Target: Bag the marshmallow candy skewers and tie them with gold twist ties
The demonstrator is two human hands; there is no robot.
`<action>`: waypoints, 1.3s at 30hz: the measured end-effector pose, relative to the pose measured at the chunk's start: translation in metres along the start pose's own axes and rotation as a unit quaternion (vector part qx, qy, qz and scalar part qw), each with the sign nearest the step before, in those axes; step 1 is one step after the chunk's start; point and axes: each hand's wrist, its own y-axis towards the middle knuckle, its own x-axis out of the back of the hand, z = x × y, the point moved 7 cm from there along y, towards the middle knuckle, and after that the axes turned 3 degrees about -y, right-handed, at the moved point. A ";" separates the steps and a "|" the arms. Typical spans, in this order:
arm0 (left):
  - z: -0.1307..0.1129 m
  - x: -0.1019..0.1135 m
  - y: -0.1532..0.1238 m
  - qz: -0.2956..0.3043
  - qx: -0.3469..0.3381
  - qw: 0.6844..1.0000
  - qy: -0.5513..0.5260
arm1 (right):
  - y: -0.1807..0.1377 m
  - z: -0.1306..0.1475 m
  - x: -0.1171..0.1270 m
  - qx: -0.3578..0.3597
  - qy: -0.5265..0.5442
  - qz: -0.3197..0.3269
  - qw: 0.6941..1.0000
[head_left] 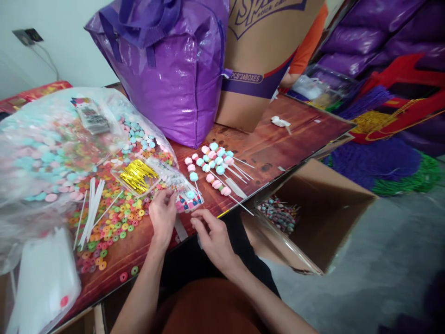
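Note:
My left hand (162, 217) is at the table's front edge, its fingers curled together beside a stack of small printed clear bags (189, 198). To its right is my right hand (214, 236), thumb and forefinger brought together just below the bags. Anything pinched in either hand is too small to make out. A pale blue candy (190, 194) rests on the printed bags. Beyond my right hand lie several candy skewers (218, 184), pink and blue pieces threaded on white sticks. A clear tray of gold twist ties (138, 176) sits beyond my left hand.
Loose ring candies (121, 218), white sticks (92, 211) and a large plastic bag of candies (45, 153) cover the left. A purple bag (174, 88) and carton (257, 65) stand behind. An open box (333, 218) holds skewers; an orange-sleeved person (308, 44) is beyond.

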 end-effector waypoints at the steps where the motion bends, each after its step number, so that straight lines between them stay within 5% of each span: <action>1: -0.001 0.003 -0.004 -0.014 0.017 0.999 -0.046 | 0.003 -0.002 -0.002 -0.019 0.017 -0.010 1.000; 6: -0.020 0.006 -0.033 -0.043 0.067 0.969 -0.235 | 0.017 -0.016 -0.026 -0.135 0.203 -0.011 0.970; 10: -0.019 0.006 -0.048 -0.104 0.133 0.926 -0.337 | 0.022 -0.018 -0.028 -0.144 0.254 -0.057 0.955; 16: -0.007 -0.012 -0.050 -0.009 0.265 0.821 -0.506 | 0.025 -0.003 -0.014 -0.080 0.173 -0.005 0.982; 22: -0.008 -0.010 -0.056 -0.026 0.285 0.793 -0.537 | 0.022 -0.006 -0.014 -0.059 0.110 -0.012 0.992; 28: 0.002 -0.013 -0.057 0.012 0.351 0.778 -0.521 | 0.024 -0.003 -0.012 -0.007 0.044 0.050 0.998; 34: -0.001 -0.015 -0.057 -0.022 0.335 0.765 -0.549 | 0.026 -0.017 -0.004 -0.090 0.156 0.003 0.984; 39: -0.002 -0.021 -0.064 -0.039 0.342 0.744 -0.573 | 0.025 -0.015 -0.003 -0.079 0.154 0.011 0.985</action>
